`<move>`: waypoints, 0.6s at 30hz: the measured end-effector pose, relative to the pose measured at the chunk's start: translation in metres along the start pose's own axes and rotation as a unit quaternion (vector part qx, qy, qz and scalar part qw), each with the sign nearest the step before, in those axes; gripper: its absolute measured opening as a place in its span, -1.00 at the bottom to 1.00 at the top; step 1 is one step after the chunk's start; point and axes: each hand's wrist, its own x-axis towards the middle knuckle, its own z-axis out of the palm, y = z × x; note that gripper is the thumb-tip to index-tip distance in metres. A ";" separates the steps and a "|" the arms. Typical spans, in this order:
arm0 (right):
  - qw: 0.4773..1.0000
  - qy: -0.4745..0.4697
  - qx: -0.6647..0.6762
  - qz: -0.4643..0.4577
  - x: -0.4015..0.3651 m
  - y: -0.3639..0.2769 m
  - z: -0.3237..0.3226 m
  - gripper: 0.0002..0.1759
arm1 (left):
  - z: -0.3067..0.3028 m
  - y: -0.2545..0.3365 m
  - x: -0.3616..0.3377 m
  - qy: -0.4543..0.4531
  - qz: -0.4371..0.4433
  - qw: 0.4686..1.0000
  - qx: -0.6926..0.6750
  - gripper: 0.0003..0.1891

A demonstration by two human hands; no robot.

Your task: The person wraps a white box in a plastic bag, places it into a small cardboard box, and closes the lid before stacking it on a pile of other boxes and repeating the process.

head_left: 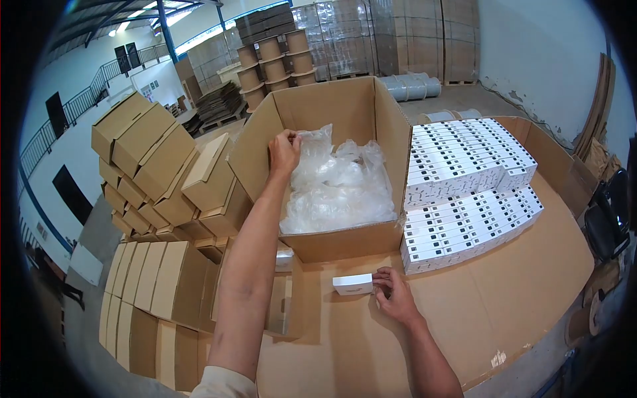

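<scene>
My left hand [285,152] reaches over the left side of a large open cardboard box [332,106]. Its fingers are closed on the corner of a clear plastic bag [317,138], at the top of a heap of similar bags [342,199] inside. Lower down, over the cardboard-covered table, my right hand [395,296] grips the right end of a small white box [352,284]. Below my left forearm stands an open brown carton [284,298], partly hidden by the arm, with a white item [284,260] in its far end.
Two tiers of white boxes [471,166] stand in rows right of the large box. Brown cartons [152,159] are piled at the left, with more lined up [142,278] in front. Cardboard spools [272,60] and a dark chair [607,212] are farther off.
</scene>
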 end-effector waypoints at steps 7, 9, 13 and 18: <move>1.000 0.000 -0.002 -0.006 0.000 -0.003 -0.001 -0.49 | 0.006 0.000 0.007 0.054 -0.008 0.996 -0.067 -0.82; 1.000 0.002 -0.001 -0.005 0.000 -0.004 -0.001 -0.49 | 0.006 0.000 0.015 0.064 0.015 0.987 -0.149 -0.84; 1.000 0.015 0.001 -0.018 -0.002 0.001 0.000 -0.50 | -0.011 0.033 0.017 0.099 0.040 0.971 -0.213 -0.89; 0.998 0.047 0.042 -0.002 -0.004 0.006 0.001 -0.51 | -0.052 0.094 -0.005 0.153 0.031 0.952 -0.262 -0.84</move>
